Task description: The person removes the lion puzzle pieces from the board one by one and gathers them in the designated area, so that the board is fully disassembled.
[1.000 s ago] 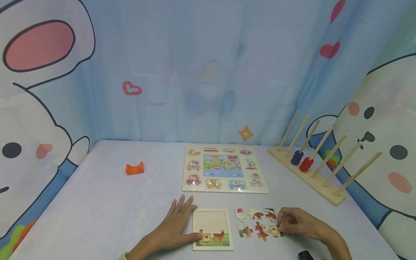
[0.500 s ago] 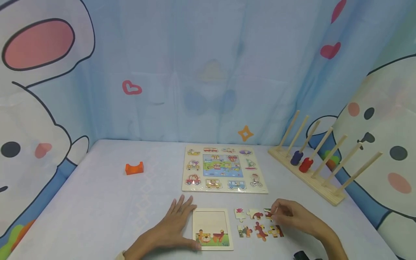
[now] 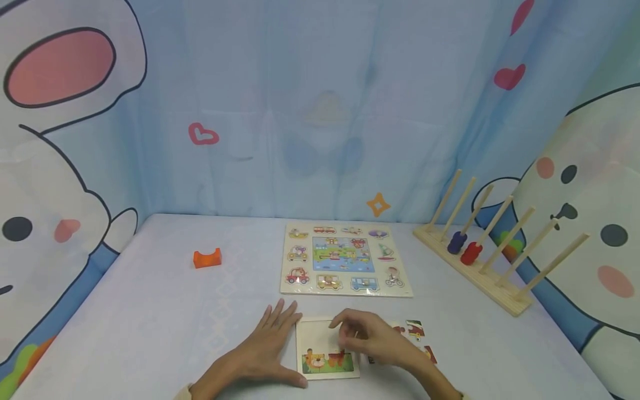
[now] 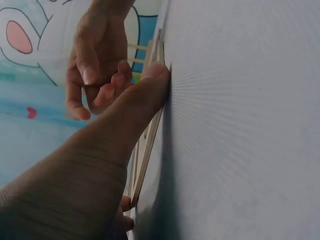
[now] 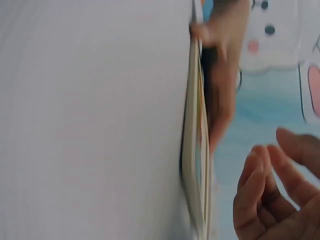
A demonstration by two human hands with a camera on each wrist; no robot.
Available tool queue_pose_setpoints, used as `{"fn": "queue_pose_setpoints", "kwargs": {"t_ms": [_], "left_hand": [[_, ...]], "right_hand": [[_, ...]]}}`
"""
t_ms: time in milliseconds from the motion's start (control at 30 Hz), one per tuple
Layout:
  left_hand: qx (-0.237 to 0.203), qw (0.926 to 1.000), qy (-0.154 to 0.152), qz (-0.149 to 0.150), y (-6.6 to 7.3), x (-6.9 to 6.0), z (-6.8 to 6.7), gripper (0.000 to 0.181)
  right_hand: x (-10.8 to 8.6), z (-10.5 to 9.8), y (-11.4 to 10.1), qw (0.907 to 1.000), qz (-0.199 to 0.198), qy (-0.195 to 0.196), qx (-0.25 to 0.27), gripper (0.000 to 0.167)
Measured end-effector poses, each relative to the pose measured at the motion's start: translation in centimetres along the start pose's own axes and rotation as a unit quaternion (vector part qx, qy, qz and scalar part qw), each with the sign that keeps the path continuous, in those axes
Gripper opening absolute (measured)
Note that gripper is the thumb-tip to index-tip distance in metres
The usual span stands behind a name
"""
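Observation:
A square wooden puzzle tray (image 3: 355, 355) lies in front of me, with an animal-and-grass picture filling its lower part. My left hand (image 3: 270, 347) has its fingers spread at the tray's left side; its thumb touches the near corner. Over the tray's right half hovers my right hand (image 3: 367, 336), fingers bent. In the right wrist view, a gap shows between the thumb and fingers of that right hand (image 5: 275, 195), and no piece is visible there. Loose puzzle pieces (image 3: 415, 329) lie right of the tray, partly hidden by the right hand and forearm.
Behind the tray lies a larger picture puzzle board (image 3: 345, 286) with vehicles. A wooden peg stand (image 3: 500, 286) with blue beads (image 3: 457, 243) and red beads (image 3: 471, 253) stands at the right. An orange block (image 3: 207, 259) sits at the left. A patterned curtain (image 3: 240, 111) hangs behind.
My right hand has moved left from over the loose pieces to above the tray. The tray's near edge has shifted slightly away, while my left hand stays about where it was.

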State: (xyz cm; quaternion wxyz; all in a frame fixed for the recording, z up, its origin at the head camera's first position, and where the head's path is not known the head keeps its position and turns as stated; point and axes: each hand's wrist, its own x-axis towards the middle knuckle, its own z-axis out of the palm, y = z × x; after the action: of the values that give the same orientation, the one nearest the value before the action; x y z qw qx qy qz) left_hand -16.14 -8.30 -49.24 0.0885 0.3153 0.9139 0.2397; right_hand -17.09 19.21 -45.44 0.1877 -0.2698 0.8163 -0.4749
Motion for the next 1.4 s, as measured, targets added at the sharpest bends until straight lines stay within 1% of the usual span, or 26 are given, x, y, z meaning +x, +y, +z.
{"fn": "queue_pose_setpoints", "kwargs": {"t_ms": [100, 233, 300, 467, 733, 933, 1167, 1400], "left_hand": [[-0.004, 1.0000, -0.001, -0.006, -0.1, 0.1, 0.1, 0.118], [-0.006, 0.9999, -0.005, -0.011, 0.0, 0.1, -0.1, 0.119], [-0.006, 0.9999, -0.007, -0.010, 0.0, 0.0, -0.1, 0.119], [-0.002, 0.9999, -0.008, -0.007, 0.0, 0.0, -0.2, 0.119], [0.003, 1.0000, -0.009, -0.003, -0.1, 0.0, -0.1, 0.118], [-0.010, 0.9999, -0.009, -0.003, -0.1, 0.0, -0.1, 0.117], [-0.006, 0.9999, -0.012, -0.007, 0.0, 0.0, -0.1, 0.117], [-0.012, 0.9997, -0.015, -0.012, 0.1, 0.0, -0.3, 0.118]], "right_hand": [[0.9, 1.6, -0.5, 0.9996, -0.019, -0.016, -0.010, 0.025], [1.4, 2.6, -0.4, 0.9981, -0.029, -0.020, -0.050, 0.026], [1.4, 2.8, -0.1, 0.9970, -0.037, -0.020, -0.065, 0.025], [1.6, 3.2, 0.3, 0.9950, -0.053, -0.019, -0.083, 0.026], [1.6, 3.6, 0.3, 0.9899, -0.059, -0.027, -0.126, 0.030], [1.7, 3.6, 0.1, 0.9901, -0.047, -0.031, -0.129, 0.030], [1.7, 3.8, -0.2, 0.9891, -0.043, -0.031, -0.138, 0.029], [1.8, 3.9, -0.2, 0.9897, -0.018, -0.032, -0.138, 0.029]]}}
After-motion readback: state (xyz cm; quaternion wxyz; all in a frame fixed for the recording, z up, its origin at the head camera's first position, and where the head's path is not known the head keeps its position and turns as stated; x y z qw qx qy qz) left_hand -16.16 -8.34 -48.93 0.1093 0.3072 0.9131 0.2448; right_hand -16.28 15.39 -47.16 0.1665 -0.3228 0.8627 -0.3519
